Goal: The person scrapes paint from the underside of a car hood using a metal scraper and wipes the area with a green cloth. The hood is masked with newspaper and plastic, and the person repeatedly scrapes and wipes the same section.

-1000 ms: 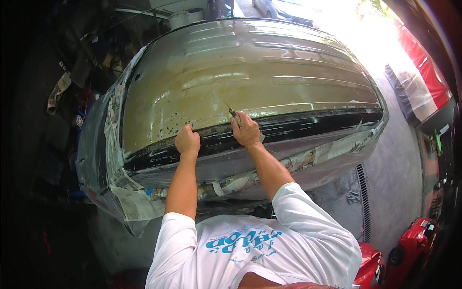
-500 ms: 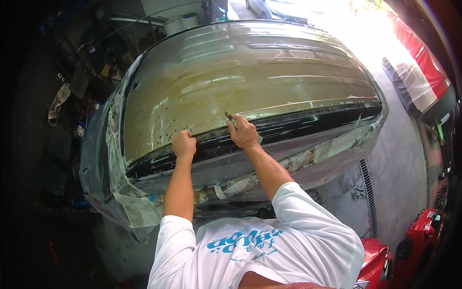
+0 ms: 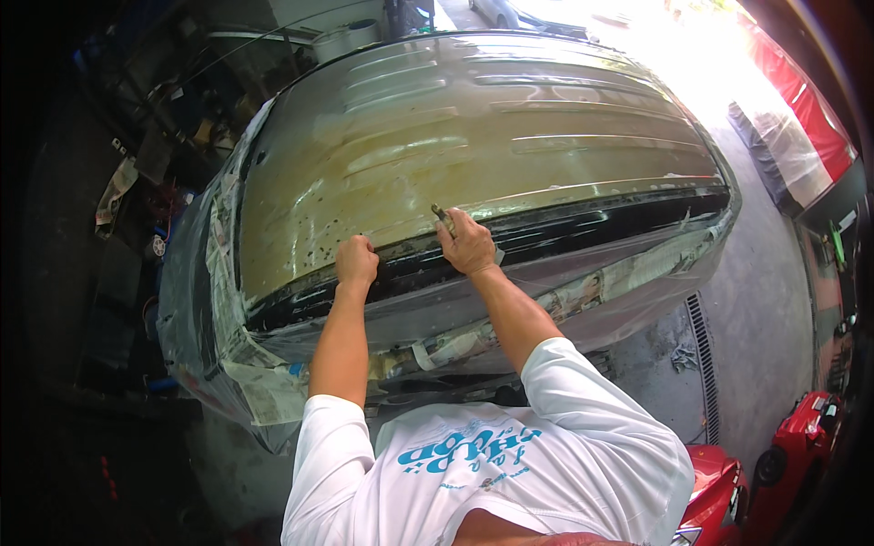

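A vehicle roof fills the middle of the view, its bare ribbed metal a dull yellow-olive. Along its near edge runs a glossy black strip. My right hand is closed around a slim tool at this edge. The tool's dark end sticks out past my fingers toward the roof, but its exact kind is unclear. To the left, my left hand is bunched into a fist at the same edge, beside small dark spots on the roof. Whatever its fingers grip is hidden.
Plastic sheeting and masking paper wrap the vehicle's sides. A floor drain grate lies to the right, near red vehicles. Dark clutter stands at left. A parked car is at the far end.
The view has shifted slightly. My left hand has moved a little farther onto the roof edge and turned. A thin pale line ahead of the tool no longer shows.
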